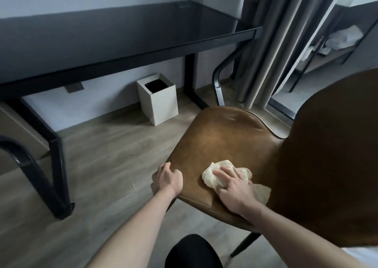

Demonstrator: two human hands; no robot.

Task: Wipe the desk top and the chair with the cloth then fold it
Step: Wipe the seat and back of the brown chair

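A brown leather chair stands at the right, seat toward me, its tall back at the far right. A bunched cream cloth lies on the near part of the seat. My right hand presses flat on the cloth, fingers spread over it. My left hand grips the seat's left front edge, fingers curled round the rim. The dark glass desk top stretches across the back, bare.
A white square bin with a black liner stands under the desk. The desk's black legs reach the wooden floor at left. Grey curtains hang behind the chair. A metal shelf rack holds folded linen at far right.
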